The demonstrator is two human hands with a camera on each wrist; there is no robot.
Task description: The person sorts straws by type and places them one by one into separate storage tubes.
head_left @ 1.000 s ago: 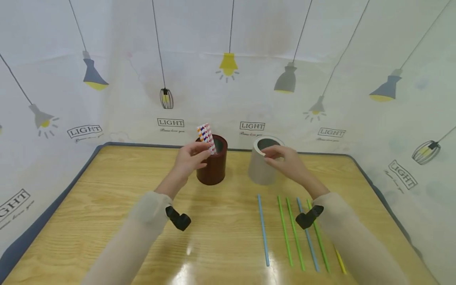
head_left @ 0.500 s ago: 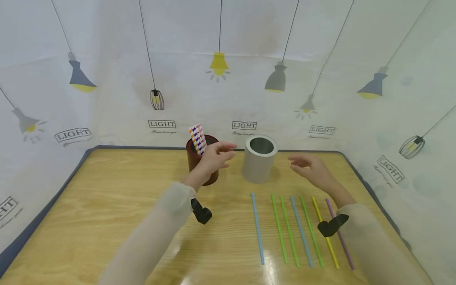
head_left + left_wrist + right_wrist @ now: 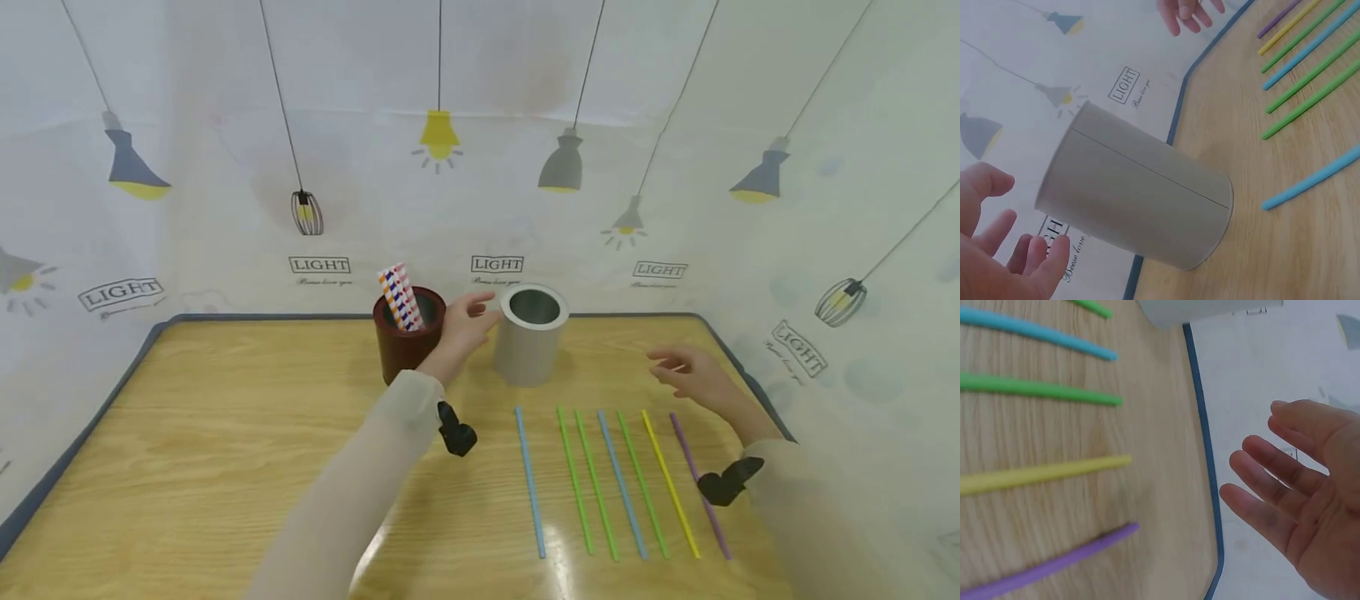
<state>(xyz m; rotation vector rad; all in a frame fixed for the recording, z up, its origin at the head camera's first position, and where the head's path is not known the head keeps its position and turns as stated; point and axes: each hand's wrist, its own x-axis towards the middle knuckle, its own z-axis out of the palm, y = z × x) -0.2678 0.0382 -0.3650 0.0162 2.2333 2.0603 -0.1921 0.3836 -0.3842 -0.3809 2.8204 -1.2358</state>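
My left hand hovers between the two cups, fingers loosely bent beside the rim of the light grey cup and holding nothing. In the left wrist view that grey cup stands just past the fingertips, a thin seam down its side. Behind my left hand is a dark red cup, partly covered by it, with a bundle of patterned paper straws leaning inside. My right hand is held in the air to the right, above the far ends of the plain straws, relaxed, with nothing in it.
Several plain straws lie side by side on the wooden table: a blue straw apart at the left, then green and blue ones, a yellow straw and a purple straw. A lamp-printed cloth backdrop rises behind the table's dark edge.
My left hand has left the patterned straws, which now lean in the red cup, and moved right toward the grey cup. My right hand has drawn away from the grey cup to the right.
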